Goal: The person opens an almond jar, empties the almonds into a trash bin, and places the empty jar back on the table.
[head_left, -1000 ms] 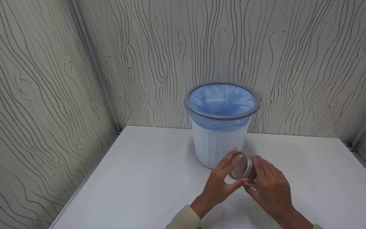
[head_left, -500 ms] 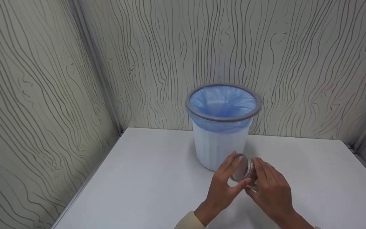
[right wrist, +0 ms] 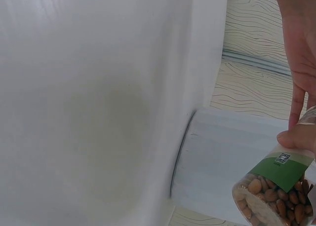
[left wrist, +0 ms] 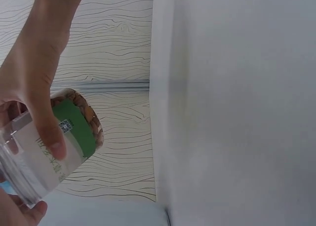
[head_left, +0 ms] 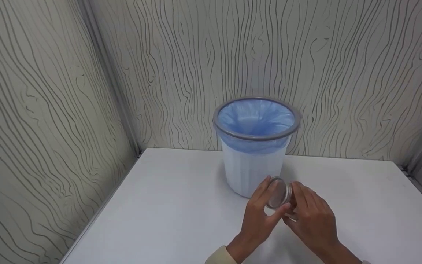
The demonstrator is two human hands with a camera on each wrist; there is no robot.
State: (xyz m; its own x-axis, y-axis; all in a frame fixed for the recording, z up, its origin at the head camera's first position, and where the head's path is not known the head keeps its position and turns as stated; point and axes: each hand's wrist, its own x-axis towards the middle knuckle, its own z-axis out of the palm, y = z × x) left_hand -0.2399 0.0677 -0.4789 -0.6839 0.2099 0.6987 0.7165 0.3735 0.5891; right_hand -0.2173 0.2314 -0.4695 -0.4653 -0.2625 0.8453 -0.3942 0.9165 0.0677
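Note:
A clear jar of almonds [right wrist: 281, 196], with a green and white label, is held tilted above the table between both hands. My right hand [head_left: 315, 216] grips the jar's body; in the left wrist view its thumb lies across the label [left wrist: 81, 132]. My left hand [head_left: 258, 220] holds the round lid end [head_left: 277, 194], fingers around its rim and thumb on the near side. The left wrist view shows only fingertips of that left hand [left wrist: 32, 213] by the lid. In the head view, the right hand hides most of the jar's body.
Just behind the hands, a white bin [head_left: 253, 168] stands on the white table [head_left: 159, 205]. Its grey rim [head_left: 256, 138] holds a blue bag [head_left: 251, 121]. Pale wood-patterned walls [head_left: 181, 73] rise at the back and sides.
My left hand has shifted slightly right and turned a little around the lid end. The right hand keeps its grip on the jar, almost in place. The head view has moved slightly.

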